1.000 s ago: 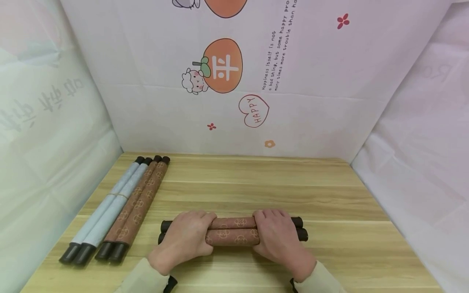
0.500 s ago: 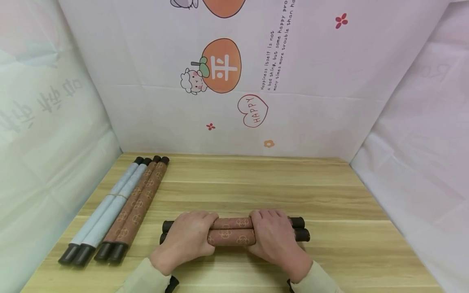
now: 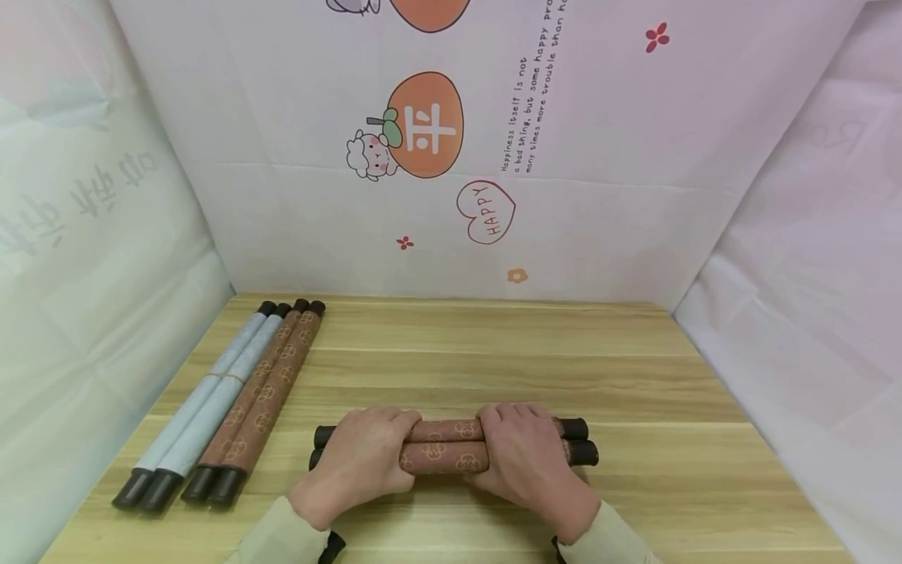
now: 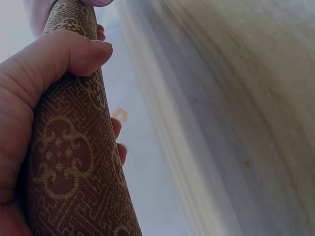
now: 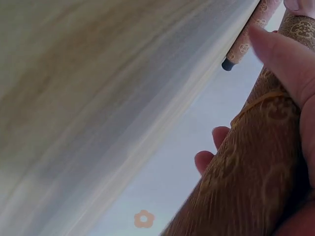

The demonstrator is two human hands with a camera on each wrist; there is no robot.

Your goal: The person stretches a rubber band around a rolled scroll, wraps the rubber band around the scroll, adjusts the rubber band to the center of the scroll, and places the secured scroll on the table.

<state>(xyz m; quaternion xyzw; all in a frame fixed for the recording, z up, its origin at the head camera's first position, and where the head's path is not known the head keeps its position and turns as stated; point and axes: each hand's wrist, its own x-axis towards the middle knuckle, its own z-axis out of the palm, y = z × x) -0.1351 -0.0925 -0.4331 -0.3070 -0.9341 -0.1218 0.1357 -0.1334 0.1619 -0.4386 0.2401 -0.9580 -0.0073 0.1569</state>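
Two brown hanging scrolls [image 3: 445, 457] with a gold flower pattern and black end knobs lie side by side, crosswise, in my hands at the front middle. My left hand [image 3: 366, 454] grips them near the left end, its thumb [image 4: 83, 54] over the near scroll in the left wrist view. With curled fingers, my right hand [image 3: 532, 458] grips them right of the middle. A thin rubber band [image 5: 261, 104] crosses the scroll by the right thumb in the right wrist view. Both hands hide parts of the scrolls.
Two pale blue scrolls [image 3: 204, 407], tied with a band, lie slanted at the wooden table's [image 3: 493, 352] left side. Touching them on the right are two more brown scrolls [image 3: 268, 399]. White printed cloth [image 3: 599, 196] walls the back and sides.
My right hand has slid a little left along the scrolls, closer to my left hand. The held scrolls have shifted slightly right. The scrolls at the left have stayed put.
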